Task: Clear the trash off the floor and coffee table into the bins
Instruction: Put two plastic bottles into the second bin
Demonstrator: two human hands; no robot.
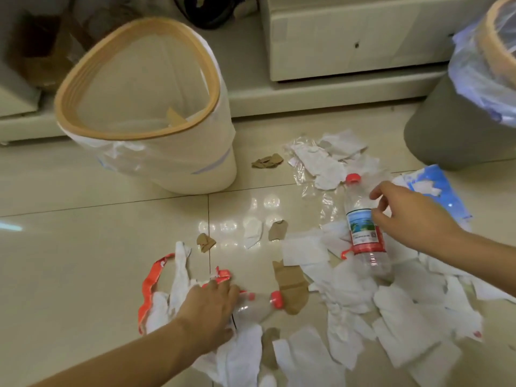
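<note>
Reaching down over a glossy cream tiled floor (pixel 83 247), the person is working both hands into a scatter of trash. Left hand (pixel 208 308) is lying on a clear plastic bottle with a red cap (pixel 259 301) that is resting on its side on the floor, cap pointing right; its grip is curling over the bottle's body, though how firmly cannot be told. Right hand (pixel 405 216) is closing thumb and fingers around a second clear plastic bottle with a red cap and red-and-blue label (pixel 363 219), which is lying among torn white paper tissues (pixel 399 311). Brown cardboard scraps (pixel 290 286) are lying between the two bottles. A red-and-white plastic wrapper (pixel 149 283) is curling just left of the left hand. A crumpled clear plastic film (pixel 304 174) and a blue-and-white packet (pixel 438 188) are sitting further back. A white lined bin with a tan rim (pixel 139 88) is standing at back left, a cardboard piece inside; a grey bin with a clear liner (pixel 458 113) is standing at back right.
</note>
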